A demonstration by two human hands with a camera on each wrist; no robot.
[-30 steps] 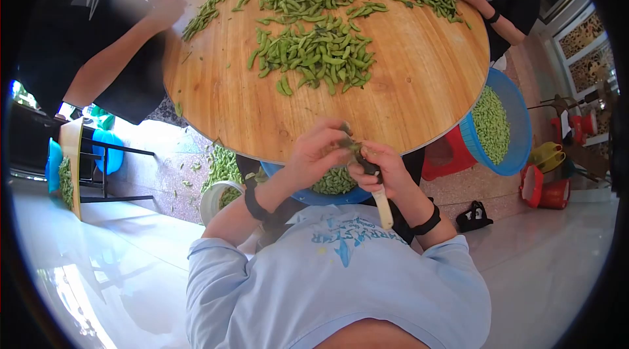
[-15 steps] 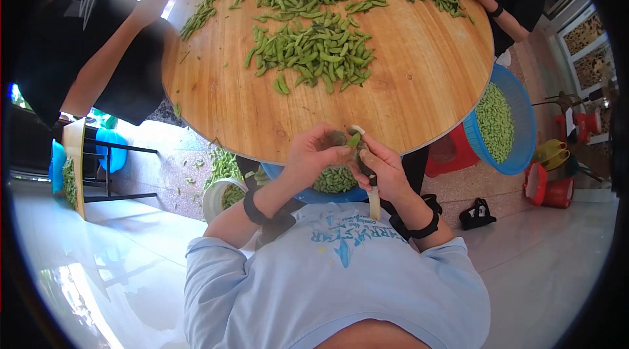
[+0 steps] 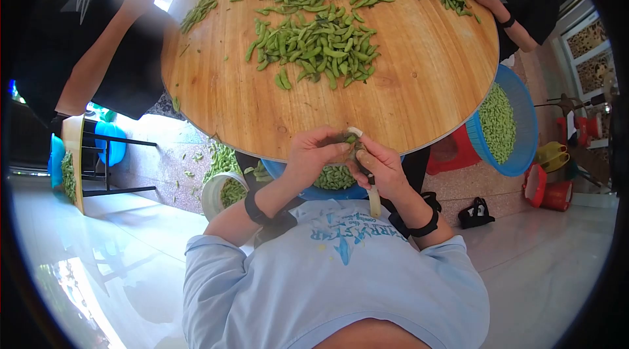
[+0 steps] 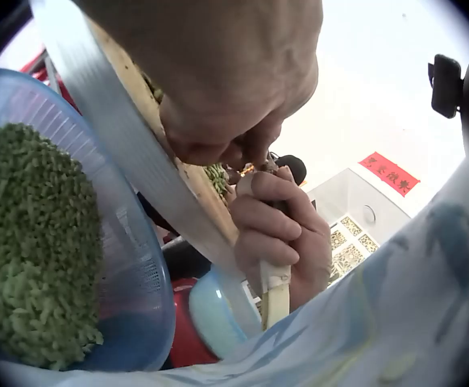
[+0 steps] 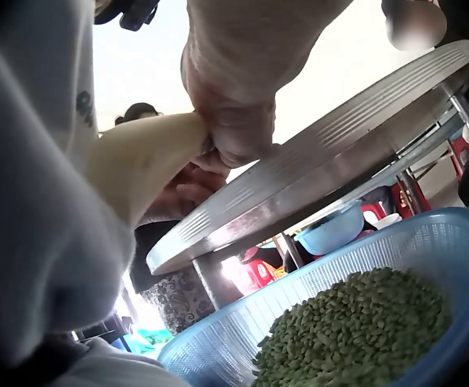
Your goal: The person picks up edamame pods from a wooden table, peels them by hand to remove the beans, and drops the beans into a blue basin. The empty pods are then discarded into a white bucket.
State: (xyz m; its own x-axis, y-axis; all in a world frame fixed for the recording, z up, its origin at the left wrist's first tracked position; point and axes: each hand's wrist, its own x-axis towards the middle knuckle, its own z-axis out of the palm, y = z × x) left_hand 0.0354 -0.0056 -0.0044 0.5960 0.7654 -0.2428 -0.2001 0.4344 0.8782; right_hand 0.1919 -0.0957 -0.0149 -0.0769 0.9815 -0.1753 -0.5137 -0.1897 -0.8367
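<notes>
Left hand [image 3: 314,154] and right hand [image 3: 385,171] meet just short of the table edge. Left fingers pinch a green pod [image 3: 352,139]; right fingers curl round a pale object [image 3: 374,203], kind unclear. Exact contact hidden. Risk: a hard squeeze could send a bean sideways; if the pale object turns in the grip, it might catch a fingertip. Basket [image 5: 218,347] sits below, beans [image 5: 355,330] inside; a sideways drop would likely miss it. Beyond, on the table [image 3: 229,103], a loose pod pile [image 3: 321,48]: careless reaching may scatter it.
</notes>
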